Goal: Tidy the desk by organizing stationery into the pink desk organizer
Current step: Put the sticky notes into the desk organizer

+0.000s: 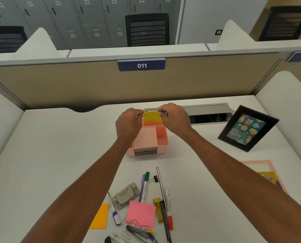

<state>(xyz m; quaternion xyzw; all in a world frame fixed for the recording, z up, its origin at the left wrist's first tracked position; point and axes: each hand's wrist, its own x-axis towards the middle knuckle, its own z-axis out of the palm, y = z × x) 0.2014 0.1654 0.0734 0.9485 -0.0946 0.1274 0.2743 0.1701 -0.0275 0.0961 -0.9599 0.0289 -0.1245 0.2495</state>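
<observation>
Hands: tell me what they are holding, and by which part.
Yellow sticky notes, pinched at the top corners: the left hand on the left corner, the right hand on the right, over the pink desk organizer.

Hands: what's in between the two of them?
A yellow sticky note, pinched by left hand and right hand over the pink organizer; head view shows it.

The pink desk organizer point(163, 146) is smooth matt plastic. The yellow sticky notes point(152, 117), pink sticky note point(141, 213) and orange sticky note point(99, 216) are matt paper. The desk point(58, 146) top is smooth matt white. The cable tray lid point(207, 108) looks like brushed grey metal, the paper clips point(136, 223) like thin shiny wire. The picture frame point(248, 128) is matt black.
</observation>
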